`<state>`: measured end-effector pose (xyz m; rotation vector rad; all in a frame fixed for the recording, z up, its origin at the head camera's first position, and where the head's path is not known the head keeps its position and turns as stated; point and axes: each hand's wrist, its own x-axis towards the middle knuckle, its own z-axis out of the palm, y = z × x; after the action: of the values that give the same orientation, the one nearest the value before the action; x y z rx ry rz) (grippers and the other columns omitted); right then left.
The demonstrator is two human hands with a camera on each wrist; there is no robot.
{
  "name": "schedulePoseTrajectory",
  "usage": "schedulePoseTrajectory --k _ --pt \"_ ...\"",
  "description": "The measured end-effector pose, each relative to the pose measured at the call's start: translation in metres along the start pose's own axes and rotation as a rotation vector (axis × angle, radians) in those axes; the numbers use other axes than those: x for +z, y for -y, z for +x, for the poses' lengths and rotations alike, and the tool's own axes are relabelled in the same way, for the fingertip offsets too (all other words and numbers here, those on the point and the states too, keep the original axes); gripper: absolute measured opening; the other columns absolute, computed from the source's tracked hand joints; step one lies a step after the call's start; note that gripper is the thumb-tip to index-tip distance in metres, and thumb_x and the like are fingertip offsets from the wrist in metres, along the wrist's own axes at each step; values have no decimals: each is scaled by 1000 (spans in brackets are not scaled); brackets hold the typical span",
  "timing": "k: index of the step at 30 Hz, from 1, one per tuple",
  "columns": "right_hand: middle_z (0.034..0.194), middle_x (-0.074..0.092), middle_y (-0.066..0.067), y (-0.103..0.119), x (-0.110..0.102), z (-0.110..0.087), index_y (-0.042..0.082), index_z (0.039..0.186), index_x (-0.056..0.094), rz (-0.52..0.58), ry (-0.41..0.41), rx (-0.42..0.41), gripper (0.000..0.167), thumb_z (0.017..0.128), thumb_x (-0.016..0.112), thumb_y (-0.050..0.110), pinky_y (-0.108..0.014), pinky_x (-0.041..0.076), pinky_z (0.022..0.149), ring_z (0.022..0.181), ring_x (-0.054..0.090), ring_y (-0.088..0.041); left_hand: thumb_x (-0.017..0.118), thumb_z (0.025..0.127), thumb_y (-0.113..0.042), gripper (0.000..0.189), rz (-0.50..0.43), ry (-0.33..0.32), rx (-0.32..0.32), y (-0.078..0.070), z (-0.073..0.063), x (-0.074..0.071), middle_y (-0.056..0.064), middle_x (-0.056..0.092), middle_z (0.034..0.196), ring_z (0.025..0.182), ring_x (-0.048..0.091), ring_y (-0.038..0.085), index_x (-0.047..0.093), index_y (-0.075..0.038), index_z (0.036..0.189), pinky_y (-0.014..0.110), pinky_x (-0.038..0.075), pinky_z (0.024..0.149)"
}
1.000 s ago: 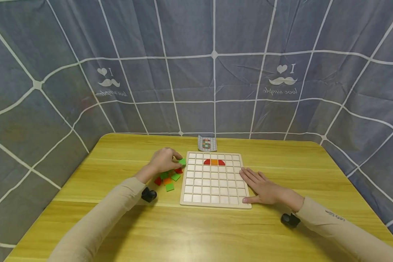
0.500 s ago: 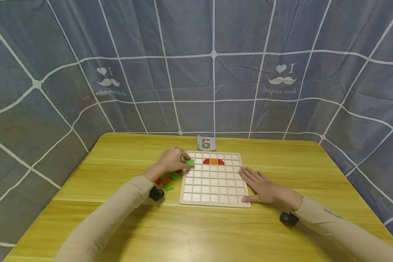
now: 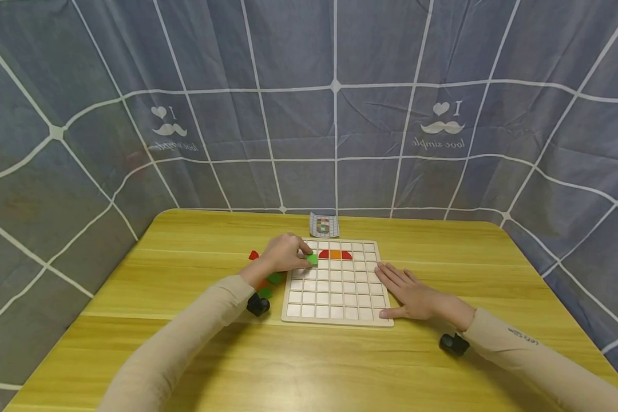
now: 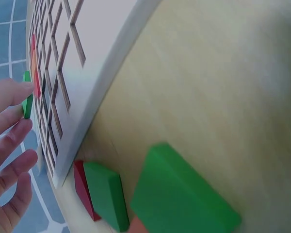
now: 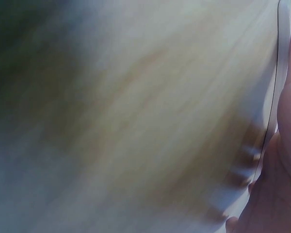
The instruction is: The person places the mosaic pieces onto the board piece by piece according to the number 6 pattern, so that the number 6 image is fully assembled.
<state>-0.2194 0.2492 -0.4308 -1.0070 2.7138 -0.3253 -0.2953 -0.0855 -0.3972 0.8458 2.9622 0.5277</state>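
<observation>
My left hand [image 3: 284, 252] pinches a green square tile [image 3: 313, 260] between thumb and fingers, over the upper left of the wooden grid board [image 3: 337, 298]. In the left wrist view the tile [image 4: 27, 108] stands tilted on edge, and the other fingers are loosely bent. Just right of it, a red rounded tile [image 3: 324, 254], an orange square tile [image 3: 335, 254] and another red rounded tile [image 3: 347, 255] sit in one row of the board. My right hand [image 3: 414, 294] lies flat with spread fingers on the board's right edge.
Loose green tiles [image 3: 274, 278] and red and orange ones lie left of the board, partly hidden by the left arm. One red tile [image 3: 254, 255] lies apart, farther left. A small printed card [image 3: 324, 225] stands behind the board. A grey curtain [image 3: 288, 126] hangs beyond the table.
My left hand has carried the green tile rightward from the loose pile onto the board, beside the red tile. The right hand has stayed in place.
</observation>
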Motion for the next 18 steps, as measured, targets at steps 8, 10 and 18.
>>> schedulePoseTrajectory --k 8,10,18 --pt "159 7 -25 0 0 0 0 153 11 12 -10 -5 97 89 54 58 -67 12 110 146 10 -44 77 79 -31 24 -11 10 16 -7 8 9 -5 74 102 80 63 10 78 -20 101 19 40 52" --pt "159 6 -25 1 -1 0 -1 153 10 5 7 5 97 90 53 59 -67 12 111 146 9 -44 77 79 -31 23 -16 13 18 -9 9 11 -5 74 102 79 64 10 77 -21 100 19 41 52" --pt "159 6 -25 3 -2 -1 -1 153 11 8 11 2 98 89 54 59 -67 12 111 146 9 -44 78 80 -32 24 -8 25 15 -13 12 15 -3 74 104 91 67 15 77 -20 101 23 46 60"
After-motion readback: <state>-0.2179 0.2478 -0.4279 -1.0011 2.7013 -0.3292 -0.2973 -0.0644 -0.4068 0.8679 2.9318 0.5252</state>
